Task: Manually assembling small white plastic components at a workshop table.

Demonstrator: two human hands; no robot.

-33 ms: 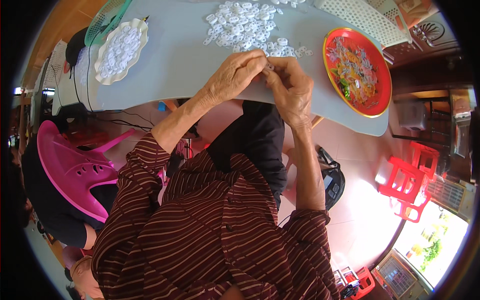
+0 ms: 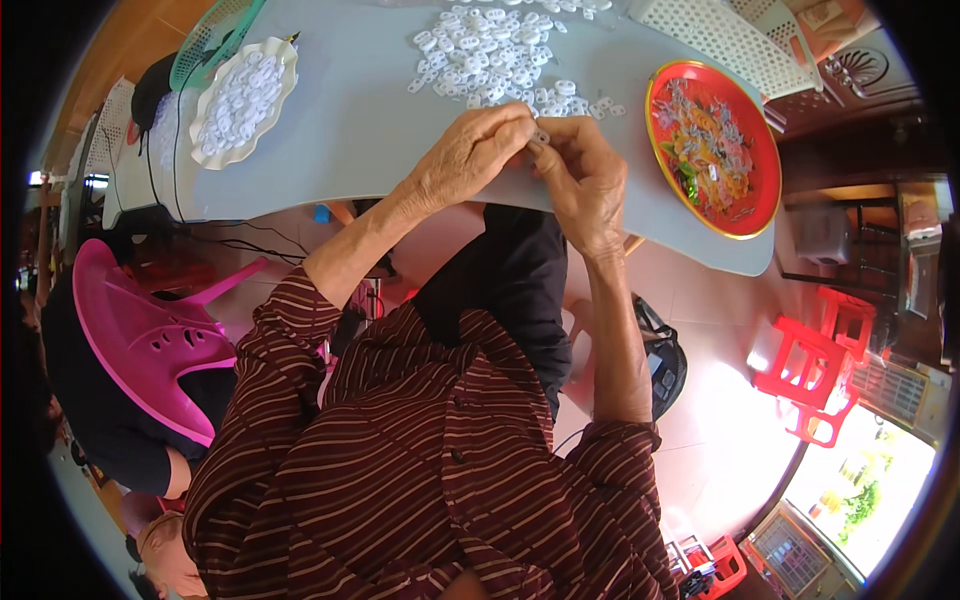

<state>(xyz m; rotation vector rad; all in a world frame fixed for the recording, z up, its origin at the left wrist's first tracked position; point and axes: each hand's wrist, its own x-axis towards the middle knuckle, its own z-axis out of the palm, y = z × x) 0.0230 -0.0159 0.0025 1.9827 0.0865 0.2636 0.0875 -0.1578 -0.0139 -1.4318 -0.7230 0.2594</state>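
Note:
My hands meet just above the near edge of the grey table (image 2: 350, 110). In my right hand (image 2: 588, 175), the thumb and bent index finger pinch a small white oval piece with two holes (image 2: 541, 137). My left hand (image 2: 472, 145) is closed too, its fingertips pressed up against that piece. Whatever the left fingers grip is hidden behind them. Just beyond my hands lies a loose heap of similar white pieces (image 2: 485, 50). To the right stands a red round tray with a gold rim (image 2: 767, 165), holding many small shiny bits over a flower pattern.
A scalloped cream dish (image 2: 210, 158) full of white pieces is at the left, beside a green mesh basket (image 2: 190, 65). A white perforated basket (image 2: 710, 40) stands at the far right. A pink chair (image 2: 140, 330) with a seated person is to my left; red stools (image 2: 800, 360) stand right.

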